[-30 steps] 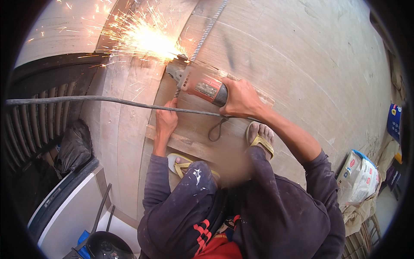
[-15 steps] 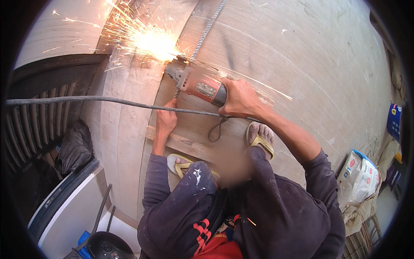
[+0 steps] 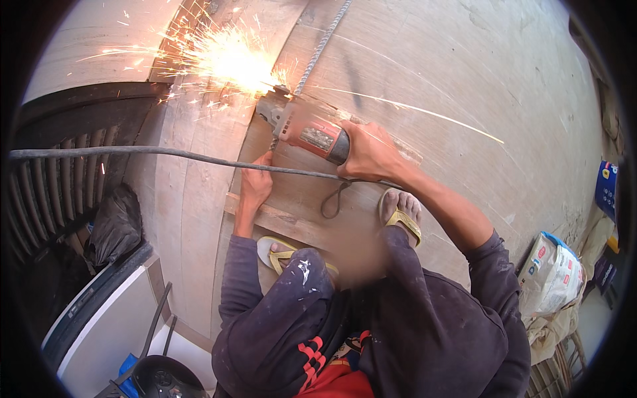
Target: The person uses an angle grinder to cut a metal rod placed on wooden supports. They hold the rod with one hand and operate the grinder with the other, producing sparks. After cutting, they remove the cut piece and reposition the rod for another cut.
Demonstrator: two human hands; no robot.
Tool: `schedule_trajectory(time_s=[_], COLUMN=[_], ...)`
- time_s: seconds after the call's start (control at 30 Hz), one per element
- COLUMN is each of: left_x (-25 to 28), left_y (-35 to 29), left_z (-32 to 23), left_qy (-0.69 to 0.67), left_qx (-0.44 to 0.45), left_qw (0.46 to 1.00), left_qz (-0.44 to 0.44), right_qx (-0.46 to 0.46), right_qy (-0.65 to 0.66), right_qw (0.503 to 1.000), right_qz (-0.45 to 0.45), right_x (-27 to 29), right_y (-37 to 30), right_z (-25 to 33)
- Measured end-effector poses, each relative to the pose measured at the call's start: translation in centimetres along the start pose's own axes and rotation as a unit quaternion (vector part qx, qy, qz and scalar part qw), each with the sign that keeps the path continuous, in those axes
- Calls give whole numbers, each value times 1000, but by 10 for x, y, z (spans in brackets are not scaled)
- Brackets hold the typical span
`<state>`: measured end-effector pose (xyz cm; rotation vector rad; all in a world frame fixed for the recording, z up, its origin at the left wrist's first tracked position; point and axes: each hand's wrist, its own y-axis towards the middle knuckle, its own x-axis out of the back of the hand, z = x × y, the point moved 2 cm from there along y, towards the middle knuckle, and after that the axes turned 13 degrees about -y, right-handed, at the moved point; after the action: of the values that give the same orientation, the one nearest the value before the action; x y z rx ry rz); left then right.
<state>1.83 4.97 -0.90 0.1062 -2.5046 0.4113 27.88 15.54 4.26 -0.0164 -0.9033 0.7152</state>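
Observation:
My right hand (image 3: 370, 151) is wrapped round the rear of a red and dark angle grinder (image 3: 312, 134). Its head lies against a ribbed steel rebar (image 3: 323, 50), and bright sparks (image 3: 242, 66) spray from there to the far left. The cutting disc itself is hidden by glare and the tool's head. My left hand (image 3: 255, 184) is closed round the rebar's near end, just below the grinder head; most of that end is covered by the tool and my fingers. A dark cable (image 3: 166, 153) crosses over my left wrist area toward the grinder's rear.
A wooden strip (image 3: 285, 222) lies on the floor before my sandalled feet. To the left are a dark slatted panel (image 3: 66, 159), a black plastic bag (image 3: 117, 222) and a black rounded object (image 3: 166, 378). A white printed sack (image 3: 554, 275) sits at the right.
The spark spray has changed shape, with one long streak now reaching further right. Both hands, the grinder and the rebar look almost unmoved.

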Motion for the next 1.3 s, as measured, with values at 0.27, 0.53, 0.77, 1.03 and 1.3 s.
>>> schedule_trajectory(time_s=[0.27, 0.53, 0.77, 1.03, 1.3], left_x=[-4, -1, 1, -6, -3], left_y=[-9, -9, -9, -11, -9], left_z=[-5, -7, -1, -10, -11], left_qy=[13, 37, 37, 27, 13], left_qx=[-56, -21, -71, -28, -12], left_qw=[998, 999, 996, 999, 1000], left_qz=[-33, -2, -23, -25, -8], right_qx=[2, 40, 19, 28, 24], right_qy=[15, 22, 15, 13, 3], right_qw=[1000, 999, 1000, 999, 999], right_qz=[10, -10, 8, 9, 28], right_x=[6, 13, 6, 8, 10], right_y=[-11, -8, 3, 4, 5], right_z=[-1, -3, -9, -4, -3])
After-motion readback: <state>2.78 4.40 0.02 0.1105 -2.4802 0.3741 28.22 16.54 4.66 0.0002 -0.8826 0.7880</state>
